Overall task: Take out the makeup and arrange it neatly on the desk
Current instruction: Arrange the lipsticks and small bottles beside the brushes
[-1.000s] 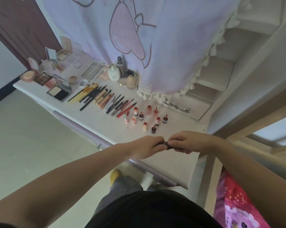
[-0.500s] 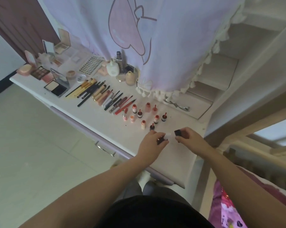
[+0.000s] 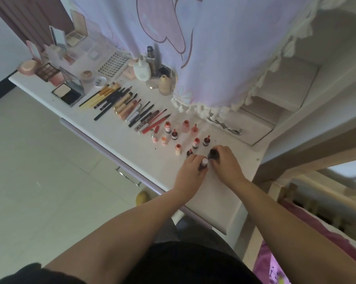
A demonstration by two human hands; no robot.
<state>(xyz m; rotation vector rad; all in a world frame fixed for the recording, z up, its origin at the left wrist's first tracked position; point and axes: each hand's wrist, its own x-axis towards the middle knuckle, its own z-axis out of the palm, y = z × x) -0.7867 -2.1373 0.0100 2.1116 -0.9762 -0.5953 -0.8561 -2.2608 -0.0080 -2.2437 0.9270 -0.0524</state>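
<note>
On the white desk (image 3: pixel 115 138) stand several small lip tint bottles (image 3: pixel 195 142) in rows, with pencils and brushes (image 3: pixel 119 101) laid side by side to their left. My left hand (image 3: pixel 191 173) grips a small dark red bottle with a pale tip (image 3: pixel 203 163), set upright on the desk just below the rows. Beside it, my right hand (image 3: pixel 224 162) holds a dark cap-like piece (image 3: pixel 213 154) at the right end of the rows. Palettes and compacts (image 3: pixel 56 78) lie at the far left.
A lilac curtain (image 3: pixel 203 48) with a tasselled hem hangs over the back of the desk. An eyelash curler (image 3: pixel 224 125) lies at the back right. Cream and foundation bottles (image 3: pixel 152 72) stand under the curtain. A drawer handle (image 3: pixel 128 176) juts from the front. A bed frame (image 3: pixel 306 201) is right.
Both hands moved forward from the desk's front edge to the bottle rows. They pulled the small item apart, and now each hand holds one piece down on the desk.
</note>
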